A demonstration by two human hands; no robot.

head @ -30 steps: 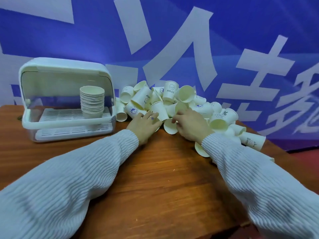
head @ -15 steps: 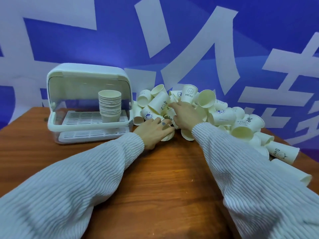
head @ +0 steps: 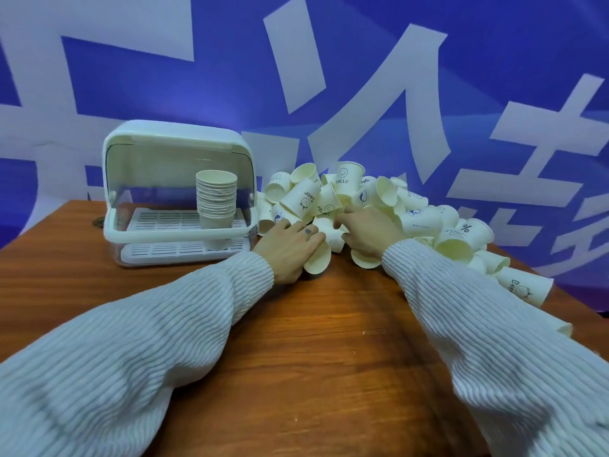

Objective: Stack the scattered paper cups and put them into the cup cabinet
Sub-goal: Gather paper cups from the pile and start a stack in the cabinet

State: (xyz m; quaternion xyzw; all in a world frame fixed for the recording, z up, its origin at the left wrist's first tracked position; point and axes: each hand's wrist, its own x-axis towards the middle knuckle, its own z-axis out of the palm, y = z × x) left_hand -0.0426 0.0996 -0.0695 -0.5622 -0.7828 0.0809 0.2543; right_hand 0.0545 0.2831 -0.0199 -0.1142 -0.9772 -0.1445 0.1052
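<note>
A pile of several white paper cups point(head: 418, 219) lies scattered at the back of the wooden table point(head: 313, 351), spreading to the right edge. The white cup cabinet point(head: 171, 135) stands to the left of the pile with its lid up, and a stack of cups point(head: 216, 199) stands on its upper rack. At the pile's front, my left hand point(head: 286, 250) grips a paper cup point(head: 319, 260) that lies on its side with its mouth toward me. Just to the right, my right hand point(head: 370, 230) pinches another cup point(head: 334, 237) between fingers and thumb.
A blue wall banner with large white characters point(head: 362, 94) rises directly behind the table. Loose cups point(head: 524, 286) reach the table's right edge. My two white knitted sleeves cross the bare wood in front.
My right hand has come down from the upper cups toward my left hand at the pile's front. The camera has shifted, so the cabinet and the pile sit further right in the picture.
</note>
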